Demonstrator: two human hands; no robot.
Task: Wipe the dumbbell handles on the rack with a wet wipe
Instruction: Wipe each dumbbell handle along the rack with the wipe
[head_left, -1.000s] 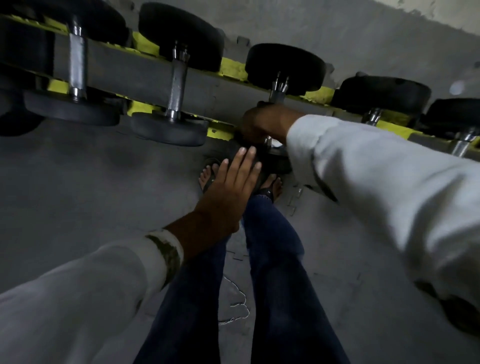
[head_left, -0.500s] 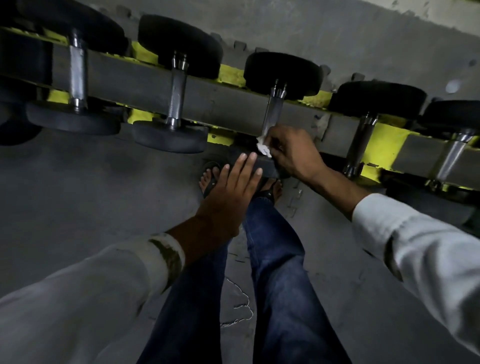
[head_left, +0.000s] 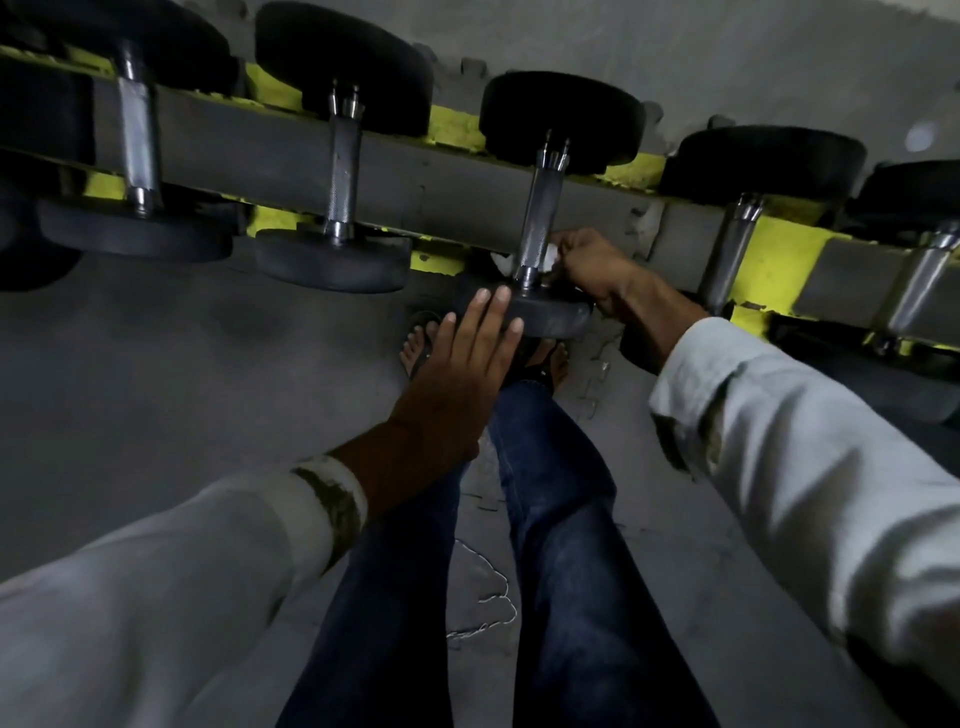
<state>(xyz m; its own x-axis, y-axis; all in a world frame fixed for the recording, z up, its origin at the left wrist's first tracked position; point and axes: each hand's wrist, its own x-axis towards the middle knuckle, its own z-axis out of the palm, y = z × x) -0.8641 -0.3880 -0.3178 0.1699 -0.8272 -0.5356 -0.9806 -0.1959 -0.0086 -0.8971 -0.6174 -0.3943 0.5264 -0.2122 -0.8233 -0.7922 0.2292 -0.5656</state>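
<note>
Now your right hand (head_left: 592, 265) pinches a white wipe (head_left: 548, 254) against the lower end of a dumbbell handle (head_left: 537, 213), with its fingers (head_left: 566, 241) curled in from the right side. Only a small crumple of the wipe shows, squeezed between those fingers and the knurled steel, just above the near head (head_left: 556, 314) of that dumbbell. The dumbbell lies across the grey and yellow rack (head_left: 441, 187), third from the left in the row, with its far head (head_left: 561, 119) beyond the beam. Your left hand (head_left: 457, 374) holds nothing and is stretched out flat, its fingers (head_left: 501, 299) straight and lying close together. Their tips reach the edge of the near head, though you cannot tell whether they press on it or hover over it. Two more dumbbells (head_left: 343, 176) rest on the rack to the left, and two others (head_left: 732, 244) sit to the right, their handles bare. Both arms wear white sleeves (head_left: 779, 467). Below, your jeans (head_left: 561, 519) and sandals (head_left: 423, 338) stand on the grey floor (head_left: 156, 389), close to the rack.
</note>
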